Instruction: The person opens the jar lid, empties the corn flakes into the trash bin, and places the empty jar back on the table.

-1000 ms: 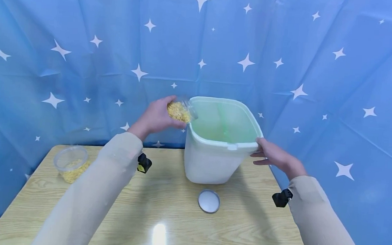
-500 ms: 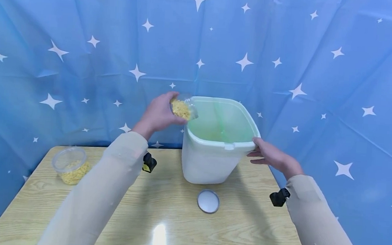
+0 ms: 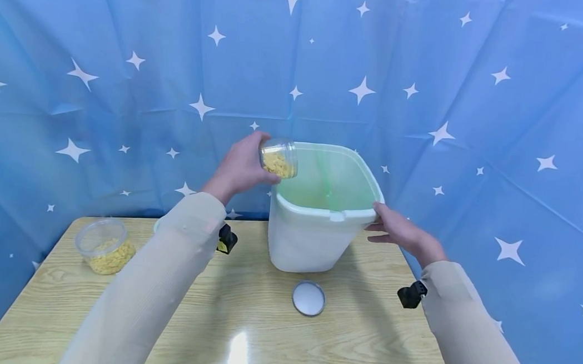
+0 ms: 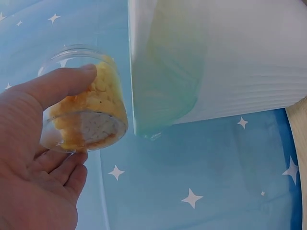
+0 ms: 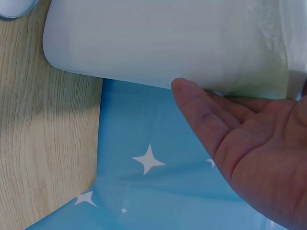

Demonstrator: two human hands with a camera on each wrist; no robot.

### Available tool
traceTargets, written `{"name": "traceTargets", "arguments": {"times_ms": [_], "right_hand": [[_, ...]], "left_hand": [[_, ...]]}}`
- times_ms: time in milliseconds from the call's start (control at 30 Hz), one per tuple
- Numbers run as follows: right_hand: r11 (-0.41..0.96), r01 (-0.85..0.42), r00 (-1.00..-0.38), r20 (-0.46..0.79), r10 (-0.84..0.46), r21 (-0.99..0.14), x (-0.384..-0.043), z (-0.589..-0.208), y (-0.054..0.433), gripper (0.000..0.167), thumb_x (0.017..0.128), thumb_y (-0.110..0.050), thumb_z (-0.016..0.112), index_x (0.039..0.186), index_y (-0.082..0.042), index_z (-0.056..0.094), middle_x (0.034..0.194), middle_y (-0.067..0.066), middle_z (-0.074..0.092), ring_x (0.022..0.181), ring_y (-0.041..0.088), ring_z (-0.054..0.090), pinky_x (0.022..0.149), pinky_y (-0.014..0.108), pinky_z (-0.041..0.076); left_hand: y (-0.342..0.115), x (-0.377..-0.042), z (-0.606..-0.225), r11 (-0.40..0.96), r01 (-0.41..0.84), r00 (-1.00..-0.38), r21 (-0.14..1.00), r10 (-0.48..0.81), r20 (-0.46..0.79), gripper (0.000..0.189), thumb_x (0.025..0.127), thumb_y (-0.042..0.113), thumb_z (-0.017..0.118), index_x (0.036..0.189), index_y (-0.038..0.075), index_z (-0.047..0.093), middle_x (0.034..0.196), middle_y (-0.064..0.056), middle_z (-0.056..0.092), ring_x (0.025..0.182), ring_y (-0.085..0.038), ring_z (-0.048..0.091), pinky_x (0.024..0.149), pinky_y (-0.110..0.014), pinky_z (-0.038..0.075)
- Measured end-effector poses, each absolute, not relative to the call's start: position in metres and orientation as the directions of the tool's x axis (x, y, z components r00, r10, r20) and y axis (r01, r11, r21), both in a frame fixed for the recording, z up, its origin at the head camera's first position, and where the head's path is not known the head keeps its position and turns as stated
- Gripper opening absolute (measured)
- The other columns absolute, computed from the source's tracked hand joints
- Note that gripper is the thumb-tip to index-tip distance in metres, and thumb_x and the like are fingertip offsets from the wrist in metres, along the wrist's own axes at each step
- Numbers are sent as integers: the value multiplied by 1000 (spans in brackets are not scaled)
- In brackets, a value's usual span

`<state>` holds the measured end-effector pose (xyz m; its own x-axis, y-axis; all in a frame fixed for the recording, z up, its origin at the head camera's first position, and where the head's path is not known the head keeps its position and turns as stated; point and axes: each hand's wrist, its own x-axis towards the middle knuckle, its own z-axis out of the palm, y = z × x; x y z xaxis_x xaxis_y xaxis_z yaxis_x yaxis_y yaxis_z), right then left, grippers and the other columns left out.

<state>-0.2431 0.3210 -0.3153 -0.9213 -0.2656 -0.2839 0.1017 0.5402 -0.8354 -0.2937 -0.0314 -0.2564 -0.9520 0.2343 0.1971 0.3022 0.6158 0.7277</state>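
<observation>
My left hand (image 3: 242, 165) grips a clear jar (image 3: 279, 158) partly filled with yellow flakes. The jar lies tipped on its side, its mouth by the left rim of a white bin (image 3: 303, 244) with a pale green lining. In the left wrist view, the thumb lies across the jar (image 4: 108, 91) and the flakes rest inside it. At the bin's right front corner, my right hand (image 3: 404, 230) holds the rim, thumb at the edge and fingers along the outer wall. The thumb is hidden in the right wrist view.
A round lid (image 3: 308, 298) lies on the wooden table (image 3: 262, 336) in front of the bin. At the left stands a clear round tub (image 3: 104, 246) with more yellow flakes. A blue star-patterned curtain (image 3: 259, 46) hangs behind the table.
My left hand has moved slightly right and up relative to the bin, and the jar has turned, its mouth now nearer the bin's opening. The right hand stays at the rim.
</observation>
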Motion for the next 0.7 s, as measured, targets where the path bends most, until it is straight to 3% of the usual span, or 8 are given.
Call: {"name": "traceTargets", "arguments": {"times_ms": [200, 700], "right_hand": [[538, 112, -922, -290, -258, -835, -242, -315, 320, 58, 105, -47, 17, 140, -5, 35, 143, 23, 41, 137, 43, 40, 104, 46, 48], [526, 114, -920, -290, -265, -843, -243, -316, 319, 57, 105, -47, 18, 138, -5, 38, 141, 24, 43, 134, 44, 43, 103, 48, 49]], "left_hand": [[-29, -294, -256, 659, 342, -939, 670, 265, 218, 90, 71, 19, 85, 148, 16, 38, 150, -5, 44, 130, -25, 46, 108, -47, 42], [-27, -292, -250, 684, 384, -922, 620, 318, 220, 94, 69, 12, 86, 149, 18, 38, 154, -2, 40, 142, -26, 37, 115, -49, 35]]}}
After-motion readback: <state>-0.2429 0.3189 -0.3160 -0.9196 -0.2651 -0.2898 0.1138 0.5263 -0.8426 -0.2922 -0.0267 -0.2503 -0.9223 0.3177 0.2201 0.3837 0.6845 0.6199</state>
